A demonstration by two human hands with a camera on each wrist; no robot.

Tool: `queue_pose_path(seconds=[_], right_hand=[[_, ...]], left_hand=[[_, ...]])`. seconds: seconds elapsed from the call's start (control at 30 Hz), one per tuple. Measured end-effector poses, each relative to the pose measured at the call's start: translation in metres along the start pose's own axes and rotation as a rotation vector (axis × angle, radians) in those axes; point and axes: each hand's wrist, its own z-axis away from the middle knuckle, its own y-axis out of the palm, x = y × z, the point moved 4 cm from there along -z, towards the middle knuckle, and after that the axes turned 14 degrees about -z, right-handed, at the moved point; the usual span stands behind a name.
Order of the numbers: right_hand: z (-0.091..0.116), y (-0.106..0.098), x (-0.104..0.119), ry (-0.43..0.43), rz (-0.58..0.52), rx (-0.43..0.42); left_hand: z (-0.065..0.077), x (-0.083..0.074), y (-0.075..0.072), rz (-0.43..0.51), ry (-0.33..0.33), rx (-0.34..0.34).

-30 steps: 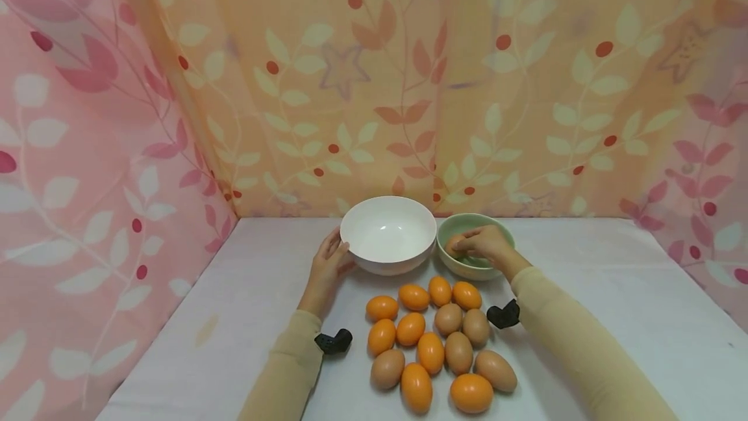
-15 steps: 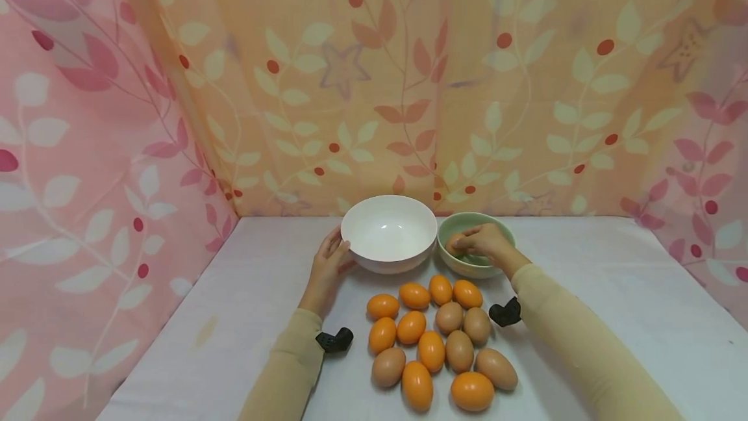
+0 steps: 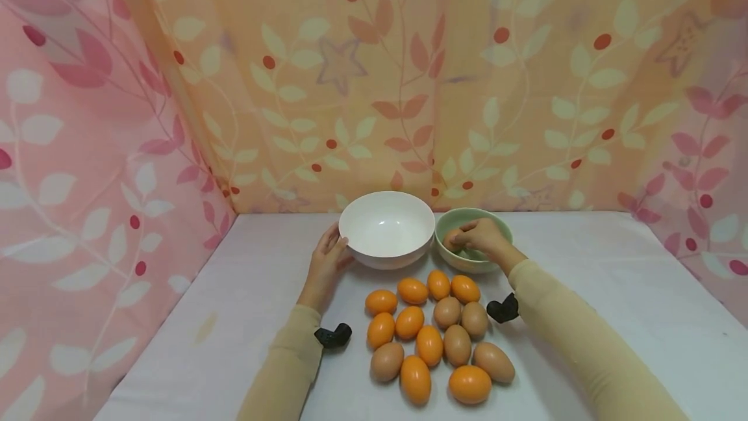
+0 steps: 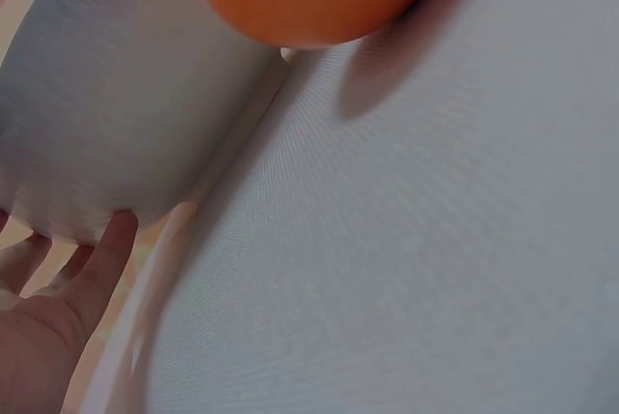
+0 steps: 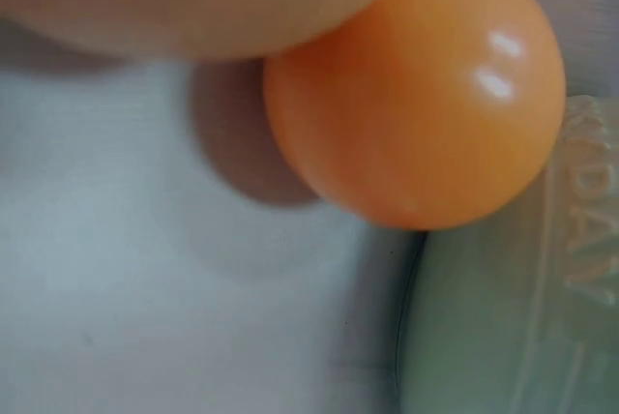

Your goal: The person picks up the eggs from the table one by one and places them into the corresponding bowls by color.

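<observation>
A: What is found nearest?

B: Nine orange eggs (image 3: 429, 345) and five brown eggs (image 3: 458, 345) are laid on the white cloth (image 3: 251, 265). None has been shifted in the last second.

A: And beyond them?

B: The white bowl (image 3: 386, 234) is touched on its outer wall by the left hand (image 3: 326, 262), whose fingers are held fairly straight. Just beside it, inside the green bowl (image 3: 467, 266), a sixth brown egg (image 3: 448, 239) is pinched by the right hand (image 3: 485, 237); whether it is lifted off the bottom cannot be told. Farthest back, a floral curtain (image 3: 409, 83) is hung.

A: So what has been changed?

B: Only the head view, tilted slightly; hands and bowls are kept in place.

A: Meaning?

B: Progress seems paused: the egg has been grasped, but not yet carried clear of the green rim.
</observation>
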Motion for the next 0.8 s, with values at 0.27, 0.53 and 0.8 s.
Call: queue_pose_path(seconds=[0.27, 0.53, 0.8], right_hand=[[0.006, -0.003, 0.011, -0.066, 0.107, -0.014], [0.008, -0.016, 0.019, -0.091, 0.054, -0.017], [0.030, -0.022, 0.022, -0.129, -0.073, -0.027]], left_hand=[[0.000, -0.002, -0.001, 0.023, 0.004, -0.001], [-0.002, -0.002, 0.000, 0.017, 0.000, -0.002], [-0.003, -0.003, 0.000, 0.016, -0.007, -0.005]])
